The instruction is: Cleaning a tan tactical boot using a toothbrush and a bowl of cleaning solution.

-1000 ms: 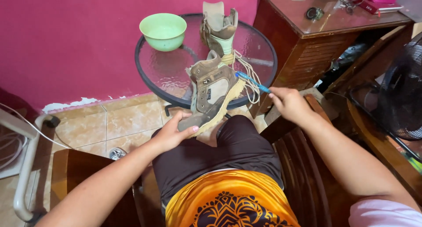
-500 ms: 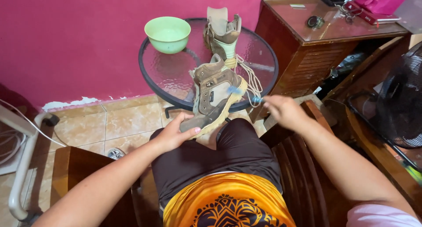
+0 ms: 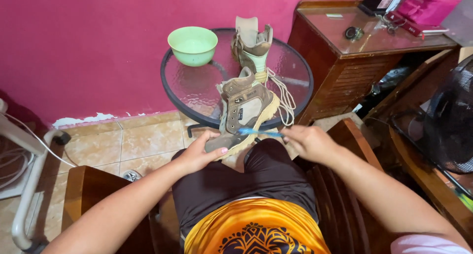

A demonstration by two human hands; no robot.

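Left hand [image 3: 199, 153] grips boot [image 3: 242, 113] toe; right hand [image 3: 310, 142] grasps blue toothbrush [image 3: 258, 132]. Best: brace boot firmly, short strokes along sole edge.

Matt suede boot [image 3: 245, 106], textured glass tabletop [image 3: 197, 91], glossy wooden cabinet [image 3: 345, 72]

Boot [image 3: 245, 111]: brown suede, tan sole, tilted on the knee with toe toward the person and heel against the table edge. Toothbrush [image 3: 259, 132]: blue, lying level, bristle end at the boot's sole edge.
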